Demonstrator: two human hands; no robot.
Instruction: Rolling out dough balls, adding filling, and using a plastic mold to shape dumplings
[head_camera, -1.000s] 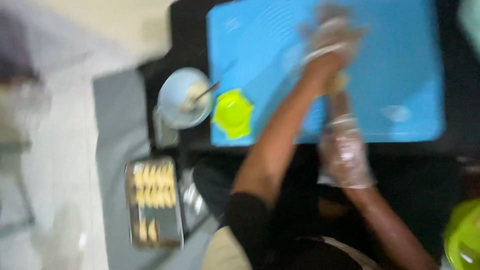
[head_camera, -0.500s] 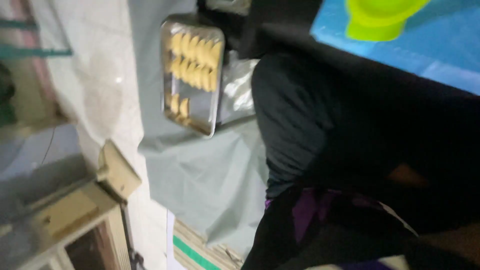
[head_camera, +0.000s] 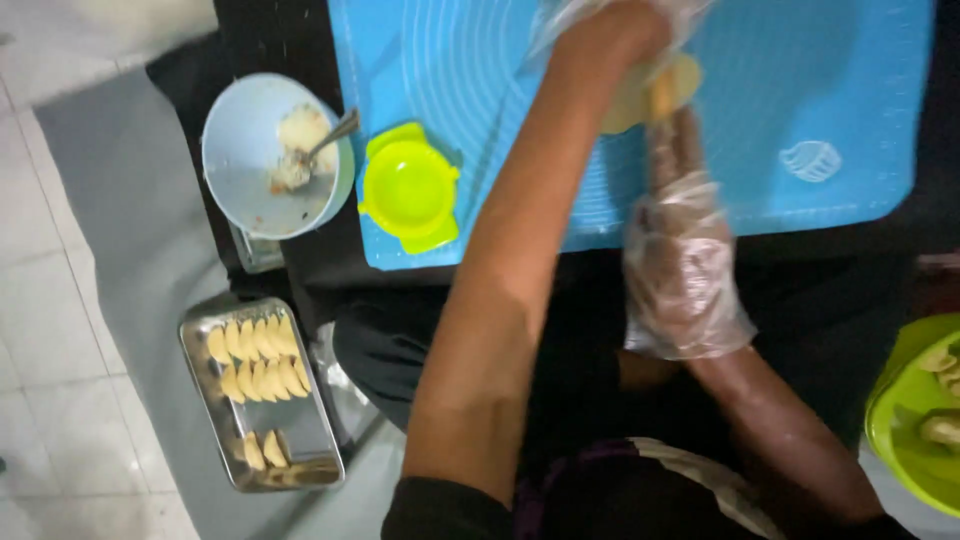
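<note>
Two hands: both wear clear plastic gloves and work over the blue mat in the head view.
Left hand: closed over the far end of a wooden rolling pin, fingers wrapped down on it.
Right hand: closed around the near end of the same pin; the wrinkled glove blurs the fingers.
Dough round: pale yellow and flat, lying on the mat directly under the pin, just below the left hand's hold.
Green press mould: lies open on the mat's edge, well to the left of both holds.
Pale blue bowl: left of the mould, with a little filling and a spoon resting in it.
Metal tray: nearer the person and left of the left forearm, carrying rows of folded dumplings.
Green tub: right of the right forearm, at the frame's edge.
</note>
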